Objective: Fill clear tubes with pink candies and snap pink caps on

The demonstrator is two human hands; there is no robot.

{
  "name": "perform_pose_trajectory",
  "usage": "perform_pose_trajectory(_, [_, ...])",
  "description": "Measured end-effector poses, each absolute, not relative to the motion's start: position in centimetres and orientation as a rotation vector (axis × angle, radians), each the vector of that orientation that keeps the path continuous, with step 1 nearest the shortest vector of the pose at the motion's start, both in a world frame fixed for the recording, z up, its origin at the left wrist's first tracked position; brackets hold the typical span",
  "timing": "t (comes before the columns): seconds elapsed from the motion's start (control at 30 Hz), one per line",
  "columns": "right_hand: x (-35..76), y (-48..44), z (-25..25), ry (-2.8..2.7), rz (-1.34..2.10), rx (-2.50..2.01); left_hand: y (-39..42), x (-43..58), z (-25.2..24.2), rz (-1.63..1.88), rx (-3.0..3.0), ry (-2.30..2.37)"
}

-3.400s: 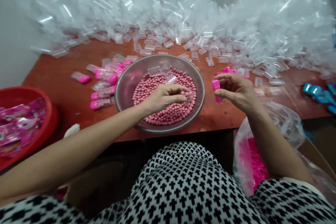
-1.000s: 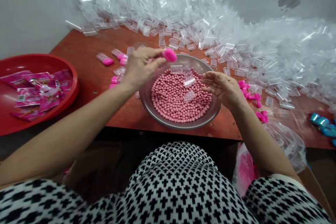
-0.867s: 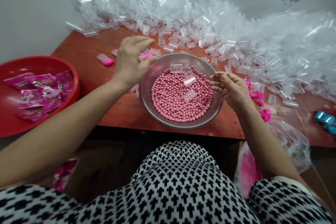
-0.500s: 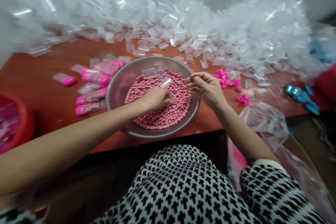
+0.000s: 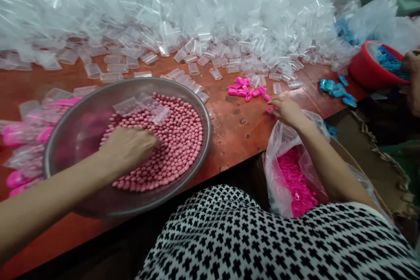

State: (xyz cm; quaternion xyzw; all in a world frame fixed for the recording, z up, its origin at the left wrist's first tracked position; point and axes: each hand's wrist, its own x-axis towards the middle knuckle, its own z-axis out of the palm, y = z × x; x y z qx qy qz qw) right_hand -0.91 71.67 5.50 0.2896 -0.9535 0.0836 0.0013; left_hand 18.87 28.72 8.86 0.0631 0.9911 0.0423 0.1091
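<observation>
My left hand (image 5: 133, 148) is curled closed, its fingertips hidden among the pink beads (image 5: 177, 153) in a wide metal bowl (image 5: 205, 140). Whatever it grips cannot be seen. Just beyond its knuckles a clear plastic tube (image 5: 160, 113) lies on the beads, with another clear tube (image 5: 127, 106) behind. On the right, my right hand (image 5: 288, 113) has its thumb and fingers closed at a small bright pink plastic cap (image 5: 271, 110) on the red tabletop. A small group of similar pink caps (image 5: 243, 89) lies a little further back.
A heap of clear tubes (image 5: 278, 22) covers the table's back. Tubes with pink ends (image 5: 19, 178) lie left of the bowl. Below my right forearm, a plastic bag (image 5: 275, 162) holds pink pieces. Blue pieces (image 5: 337, 89) and a red basin (image 5: 367, 70) are right, beside another person's hand (image 5: 411, 70).
The view has swung right and nearer the bowl. My right hand has moved from the bowl's rim to a pink cap at the right. My left hand stays in the bowl, now lower among the beads.
</observation>
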Motion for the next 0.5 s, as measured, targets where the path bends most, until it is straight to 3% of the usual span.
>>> perform_pose_trajectory(0.1, [-1.4,73.0,4.2,-3.051,0.003,0.908,32.1,17.0,8.6,-0.24,0.356,2.684])
perform_pose_trajectory(0.23, [-1.4,72.3,3.4,-3.025,0.067,0.878,34.5,15.2,7.7,-0.128,0.277,2.747])
perform_pose_trajectory(0.3, [-1.5,71.7,3.4,-2.949,0.329,0.837,34.1,15.1,7.4,0.194,0.191,2.832])
perform_pose_trajectory(0.4, [-1.4,70.5,3.8,-2.744,1.179,0.607,32.7,15.9,7.7,1.082,-0.046,2.783])
perform_pose_trajectory(0.5, [-0.8,68.4,4.7,-2.531,1.936,0.344,32.2,17.2,8.4,1.894,-0.279,2.392])
